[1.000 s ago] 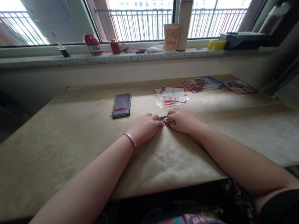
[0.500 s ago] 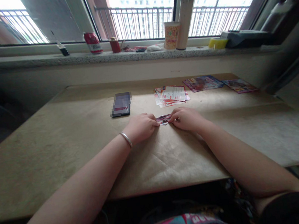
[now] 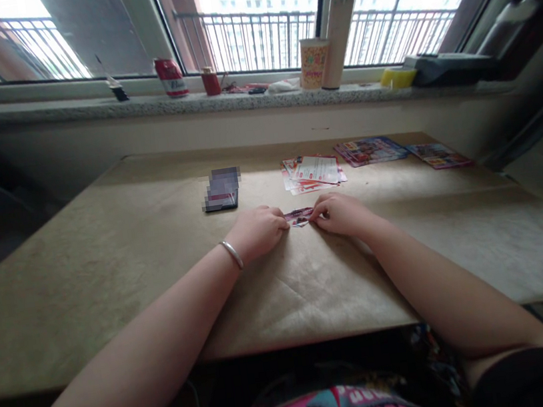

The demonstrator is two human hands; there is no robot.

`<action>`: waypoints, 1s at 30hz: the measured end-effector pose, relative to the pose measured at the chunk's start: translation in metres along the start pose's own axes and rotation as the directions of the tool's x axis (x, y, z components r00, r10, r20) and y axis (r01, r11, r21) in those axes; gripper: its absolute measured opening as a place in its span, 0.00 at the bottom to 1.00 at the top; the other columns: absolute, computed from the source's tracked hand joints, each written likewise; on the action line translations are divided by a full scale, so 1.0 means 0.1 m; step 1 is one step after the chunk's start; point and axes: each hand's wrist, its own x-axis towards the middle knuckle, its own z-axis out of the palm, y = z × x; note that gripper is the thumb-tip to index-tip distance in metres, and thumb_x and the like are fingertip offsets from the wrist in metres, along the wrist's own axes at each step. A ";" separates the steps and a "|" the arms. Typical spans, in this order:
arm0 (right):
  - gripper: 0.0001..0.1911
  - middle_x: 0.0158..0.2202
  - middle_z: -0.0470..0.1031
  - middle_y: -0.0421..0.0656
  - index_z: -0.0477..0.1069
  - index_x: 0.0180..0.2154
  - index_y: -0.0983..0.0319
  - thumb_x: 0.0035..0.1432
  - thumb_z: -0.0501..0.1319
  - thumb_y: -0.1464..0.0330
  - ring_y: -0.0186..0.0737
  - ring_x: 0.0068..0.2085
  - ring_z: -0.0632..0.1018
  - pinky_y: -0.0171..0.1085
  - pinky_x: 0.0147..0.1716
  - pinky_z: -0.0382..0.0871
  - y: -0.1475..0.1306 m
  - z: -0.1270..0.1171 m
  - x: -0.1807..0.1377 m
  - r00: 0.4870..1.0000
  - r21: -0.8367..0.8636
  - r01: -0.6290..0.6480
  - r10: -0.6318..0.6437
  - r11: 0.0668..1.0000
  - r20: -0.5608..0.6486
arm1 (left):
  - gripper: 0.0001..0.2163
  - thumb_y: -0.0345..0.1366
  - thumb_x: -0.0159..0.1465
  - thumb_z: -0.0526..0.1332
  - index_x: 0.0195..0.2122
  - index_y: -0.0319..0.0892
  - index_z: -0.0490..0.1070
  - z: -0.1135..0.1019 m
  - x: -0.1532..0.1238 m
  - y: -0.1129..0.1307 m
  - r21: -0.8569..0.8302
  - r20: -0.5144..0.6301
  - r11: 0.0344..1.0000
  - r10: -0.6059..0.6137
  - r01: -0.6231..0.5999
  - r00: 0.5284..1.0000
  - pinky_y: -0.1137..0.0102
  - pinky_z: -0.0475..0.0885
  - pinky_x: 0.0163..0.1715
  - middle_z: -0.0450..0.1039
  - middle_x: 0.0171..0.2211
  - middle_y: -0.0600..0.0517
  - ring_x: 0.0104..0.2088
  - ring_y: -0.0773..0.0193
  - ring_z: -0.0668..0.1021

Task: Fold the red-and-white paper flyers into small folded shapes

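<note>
A small folded piece of printed paper (image 3: 298, 216), pinkish and dark with white edges, lies on the table between my hands. My left hand (image 3: 262, 230) pinches its left end, and a silver bangle circles that wrist. The fingers of my right hand (image 3: 337, 213) are closed on the right end. Parts of the paper are hidden under the fingertips. Just beyond it lies a loose pile of white and red printed sheets (image 3: 315, 172). A dark phone-like slab (image 3: 222, 190), partly blurred out, rests beyond my left hand.
Two colourful printed stacks, one larger (image 3: 370, 150) and one smaller (image 3: 439, 155), lie at the table's back right. On the windowsill (image 3: 147, 106) stand a red can (image 3: 171, 78), a red jar (image 3: 211, 82), a patterned cup (image 3: 313, 64), a tall tube (image 3: 339, 35) and a yellow item (image 3: 398, 78).
The view has shifted very slightly. Both hands keep their hold on the folded paper in nearly the same place.
</note>
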 end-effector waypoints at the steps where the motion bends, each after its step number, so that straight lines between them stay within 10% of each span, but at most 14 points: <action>1: 0.11 0.38 0.79 0.40 0.81 0.35 0.54 0.53 0.61 0.70 0.41 0.40 0.77 0.37 0.40 0.69 0.00 0.00 0.00 1.000 0.002 0.003 -0.003 1.000 -0.005 | 0.15 0.34 0.65 0.52 0.40 0.51 0.79 0.00 0.00 0.01 0.012 -0.003 1.000 0.002 -0.002 1.000 0.70 0.70 0.33 0.78 0.43 0.55 0.41 0.61 0.78; 30: 0.10 0.43 0.76 0.46 0.77 0.39 0.59 0.59 0.59 0.65 0.44 0.45 0.73 0.42 0.48 0.66 -0.05 0.13 -0.02 0.965 -0.048 0.118 -0.126 0.992 -0.228 | 0.09 0.31 0.64 0.55 0.37 0.40 0.75 0.07 0.03 0.04 0.091 -0.129 0.987 0.142 -0.131 0.981 0.64 0.71 0.40 0.75 0.41 0.46 0.42 0.58 0.76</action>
